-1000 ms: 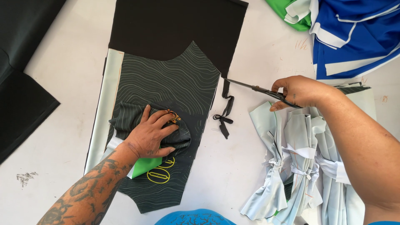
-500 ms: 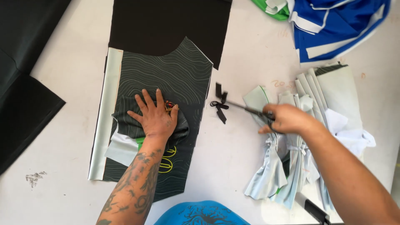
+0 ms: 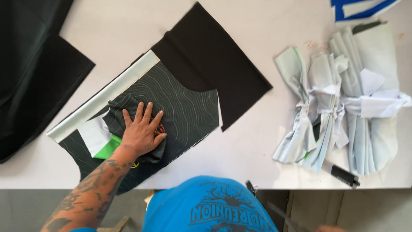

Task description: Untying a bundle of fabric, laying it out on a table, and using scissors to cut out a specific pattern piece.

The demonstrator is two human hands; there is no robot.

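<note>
My left hand lies flat with fingers spread on a crumpled dark patterned fabric piece. That piece rests on a dark panel with fine wavy lines, which has a pale strip along its far edge. A white patch and a green patch show beside my wrist. A plain black fabric piece lies under the panel's far end. Only a sliver of my right hand shows at the bottom edge, below the table, with a blurred thin blade-like thing near it.
Tied bundles of pale blue fabric lie at the right, with a small black cylinder by the white table's front edge. Large black cloth covers the left. Blue and white fabric sits at the top right.
My right hand with the scissors has pulled back from the table to below its front edge. The small black scrap is gone from view. My left hand stays on the crumpled piece.
</note>
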